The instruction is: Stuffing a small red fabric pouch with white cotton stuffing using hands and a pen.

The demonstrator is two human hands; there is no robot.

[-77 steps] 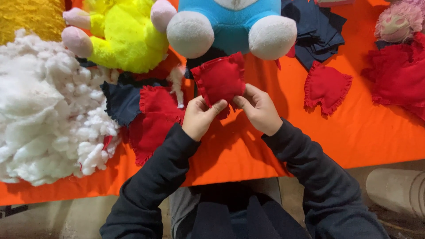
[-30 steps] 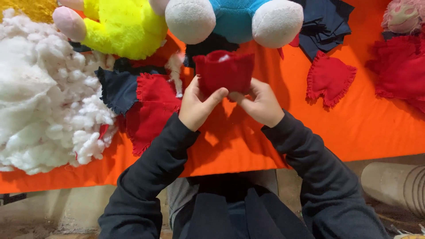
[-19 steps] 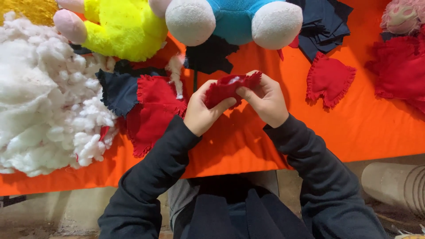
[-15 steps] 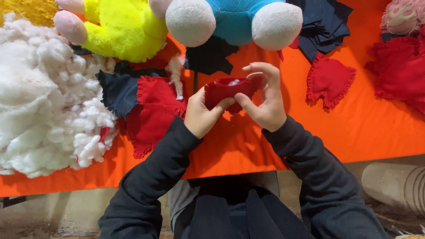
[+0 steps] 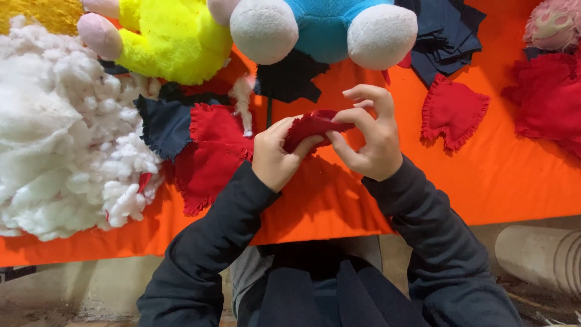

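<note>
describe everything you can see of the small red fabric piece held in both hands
The red fabric piece looks like soft fleece, folded or bunched into a narrow shape. It is held above the orange tablecloth, pinched between the left hand and the right hand. Its edges are mostly hidden by fingers.

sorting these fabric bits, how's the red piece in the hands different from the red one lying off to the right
The held red piece is pinched between the left hand and right hand, folded and lifted; the red piece on the right lies flat and untouched on the orange cloth. The flat one shows its whole frilled outline; the held one shows only a narrow edge. Both are red fabric.
</note>
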